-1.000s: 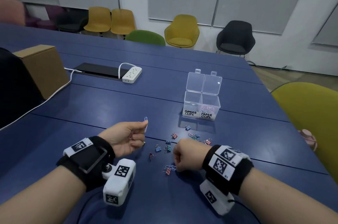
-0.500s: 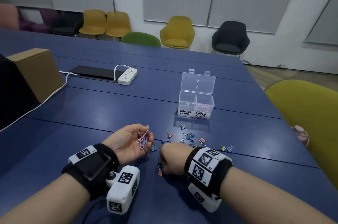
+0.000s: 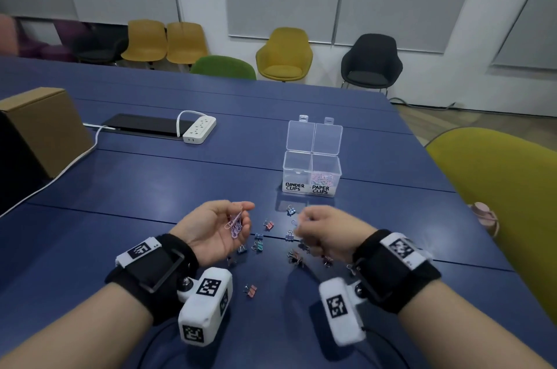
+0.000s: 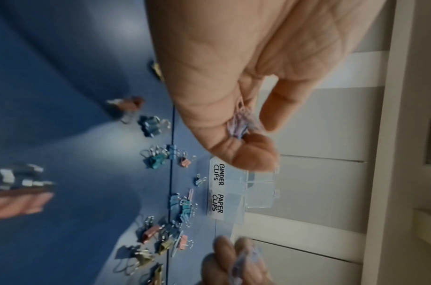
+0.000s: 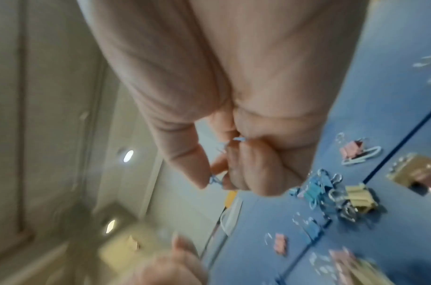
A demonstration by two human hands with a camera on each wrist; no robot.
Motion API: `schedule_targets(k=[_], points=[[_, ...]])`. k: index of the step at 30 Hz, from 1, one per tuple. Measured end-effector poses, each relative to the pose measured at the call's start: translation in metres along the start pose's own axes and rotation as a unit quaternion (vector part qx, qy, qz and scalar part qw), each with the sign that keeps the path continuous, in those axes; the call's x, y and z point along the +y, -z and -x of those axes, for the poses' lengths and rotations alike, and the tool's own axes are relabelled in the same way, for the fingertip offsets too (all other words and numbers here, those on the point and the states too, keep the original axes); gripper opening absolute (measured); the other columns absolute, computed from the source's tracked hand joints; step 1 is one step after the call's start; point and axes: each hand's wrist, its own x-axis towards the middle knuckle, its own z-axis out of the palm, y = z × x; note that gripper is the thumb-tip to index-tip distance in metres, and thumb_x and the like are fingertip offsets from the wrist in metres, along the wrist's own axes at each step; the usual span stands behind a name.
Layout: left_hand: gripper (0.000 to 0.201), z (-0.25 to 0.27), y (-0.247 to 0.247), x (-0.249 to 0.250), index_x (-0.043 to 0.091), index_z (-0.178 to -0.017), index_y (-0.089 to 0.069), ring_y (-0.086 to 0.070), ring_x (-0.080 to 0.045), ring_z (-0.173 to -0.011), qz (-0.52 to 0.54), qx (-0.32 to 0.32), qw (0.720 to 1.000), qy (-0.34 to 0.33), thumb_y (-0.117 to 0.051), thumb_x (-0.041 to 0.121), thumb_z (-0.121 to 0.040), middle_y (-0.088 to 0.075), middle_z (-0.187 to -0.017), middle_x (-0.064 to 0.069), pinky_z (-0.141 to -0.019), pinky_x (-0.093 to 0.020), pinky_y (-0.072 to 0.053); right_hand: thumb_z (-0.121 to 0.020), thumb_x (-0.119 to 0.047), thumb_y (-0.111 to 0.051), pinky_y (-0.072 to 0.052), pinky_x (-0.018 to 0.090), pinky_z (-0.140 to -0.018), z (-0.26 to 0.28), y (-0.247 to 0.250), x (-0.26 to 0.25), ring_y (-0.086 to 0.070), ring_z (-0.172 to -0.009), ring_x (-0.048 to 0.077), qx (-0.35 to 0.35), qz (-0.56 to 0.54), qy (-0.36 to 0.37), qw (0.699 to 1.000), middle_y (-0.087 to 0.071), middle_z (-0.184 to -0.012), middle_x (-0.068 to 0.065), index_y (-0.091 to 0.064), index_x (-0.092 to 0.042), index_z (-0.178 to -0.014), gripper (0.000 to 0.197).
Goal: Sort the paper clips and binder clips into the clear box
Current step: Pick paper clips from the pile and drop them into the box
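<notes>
Head view: your left hand [image 3: 215, 228], palm up above the near middle of the desk [image 3: 129, 184], cradles a small bunch of pink paper clips [image 3: 235, 222] between thumb and curled fingers. Your right hand [image 3: 324, 233] hovers just to its right with the fingers curled in, knuckles toward the camera, so from here the grip itself is hidden; only a pale wire loop shows at the fingertips. The clear box [image 3: 312, 171] stands beyond both hands toward the far right edge of the desk, both lids tipped open. Its right compartment, labelled PAPER CLIPS, holds pink clips; the left, labelled BINDER CLIPS, looks bare through the wall. Loose binder clips [image 3: 257, 243] lie scattered on the desk between and below your hands, one pink clip nearer you than the others.

Left wrist view: your thumb and fingers close on the paper clip bunch [image 4: 240, 123], a contact the head view shows less plainly, and the box labels read beyond the fingertips.

Right wrist view: your thumb and fingers pinch a blue paper clip [image 5: 215, 180], the detail that the head camera hides. The picture is blurred.

A white power strip [image 3: 199, 129] and a cardboard box [image 3: 45, 127] sit toward the far left edge.
</notes>
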Motion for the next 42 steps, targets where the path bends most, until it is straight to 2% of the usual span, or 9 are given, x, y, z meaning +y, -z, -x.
schedule_targets(k=[3,9,18,22,25,28,32,37,42], points=[[0.013,-0.012,-0.009,0.008,0.004,-0.075,-0.054,-0.047,-0.014,-0.043,0.012,-0.007,0.999,0.029,-0.044,0.013,-0.077,-0.047,-0.061,-0.005,-0.037,-0.017,-0.041,-0.088,0.011,-0.047,-0.029,0.019,-0.039,0.0,0.029,0.008,-0.036,-0.043,0.009,0.036,-0.275,0.005,0.961,-0.04,-0.059,0.004,-0.043,-0.011,-0.067,0.031],[0.043,-0.047,-0.035,0.011,0.016,-0.062,-0.041,-0.021,-0.005,-0.027,-0.18,0.017,0.982,0.052,-0.041,0.04,-0.098,-0.027,-0.045,0.006,-0.028,-0.01,-0.012,-0.079,0.004,-0.041,-0.032,0.019,-0.039,0.0,0.062,0.02,-0.039,-0.05,0.013,0.047,-0.422,-0.017,0.905,-0.042,-0.066,0.006,-0.051,-0.004,-0.089,0.017],[0.025,-0.078,-0.075,0.009,0.011,-0.085,-0.065,-0.021,-0.012,-0.042,-0.56,0.066,0.826,0.014,-0.046,0.024,-0.096,-0.032,-0.056,0.003,-0.04,-0.016,-0.018,-0.089,-0.001,-0.036,-0.015,0.014,-0.037,-0.02,0.066,0.011,-0.02,-0.045,0.01,0.071,-0.074,-0.106,0.989,-0.033,-0.059,0.001,-0.052,-0.008,-0.079,0.02],[0.019,-0.085,-0.083,0.001,0.014,-0.087,-0.067,-0.051,-0.014,-0.058,-0.76,0.045,0.645,-0.066,-0.055,0.028,-0.092,-0.058,-0.076,0.0,-0.048,-0.021,-0.041,-0.093,-0.002,-0.032,-0.032,0.022,-0.04,-0.024,0.063,-0.003,-0.038,-0.049,0.016,0.064,0.121,-0.117,0.984,-0.048,-0.071,0.004,-0.059,-0.011,-0.087,0.029],[0.01,-0.089,-0.084,-0.005,0.018,-0.089,-0.07,-0.065,-0.017,-0.07,-0.833,0.014,0.549,-0.069,-0.065,0.025,-0.085,-0.07,-0.095,-0.005,-0.054,-0.024,-0.053,-0.098,-0.009,-0.04,-0.048,0.031,-0.076,-0.03,0.06,-0.008,-0.059,-0.091,0.025,0.086,0.342,-0.086,0.932,-0.06,-0.095,0.006,-0.064,-0.011,-0.098,0.024],[0.016,-0.09,-0.087,-0.009,0.016,-0.096,-0.07,-0.056,-0.013,-0.075,-0.873,0.007,0.481,-0.085,-0.063,0.015,-0.083,-0.069,-0.104,-0.002,-0.06,-0.019,-0.044,-0.096,-0.029,-0.051,-0.04,0.027,-0.061,-0.038,0.056,0.0,-0.052,-0.071,0.023,0.049,0.461,-0.084,0.882,-0.047,-0.069,0.002,-0.049,-0.013,-0.068,0.032],[0.015,-0.092,-0.089,-0.012,0.015,-0.091,-0.072,-0.057,-0.015,-0.077,-0.878,0.021,0.47,-0.087,-0.061,0.013,-0.082,-0.071,-0.101,-0.002,-0.067,-0.024,-0.046,-0.088,-0.026,-0.064,-0.042,0.029,-0.068,-0.047,0.048,0.008,-0.053,-0.078,0.024,0.021,0.507,-0.088,0.857,-0.056,-0.085,0.006,-0.063,-0.004,-0.098,0.024],[0.017,-0.086,-0.086,-0.012,0.017,-0.073,-0.066,-0.055,-0.02,-0.067,-0.879,0.03,0.465,-0.107,-0.053,0.013,-0.083,-0.066,-0.08,-0.004,-0.061,-0.025,-0.044,-0.087,-0.021,-0.062,-0.037,0.024,-0.053,-0.044,0.057,0.007,-0.049,-0.078,0.024,0.026,0.482,-0.09,0.871,-0.052,-0.078,0.006,-0.047,-0.012,-0.064,0.029],[0.021,-0.077,-0.08,-0.005,0.015,-0.063,-0.054,-0.051,-0.02,-0.06,-0.868,0.032,0.487,-0.097,-0.05,0.013,-0.084,-0.056,-0.062,-0.005,-0.064,-0.028,-0.049,-0.087,-0.017,-0.06,-0.046,0.029,-0.069,-0.029,0.066,0.007,-0.053,-0.079,0.024,0.062,0.482,-0.095,0.869,-0.058,-0.087,0.009,-0.065,-0.002,-0.092,0.017]])
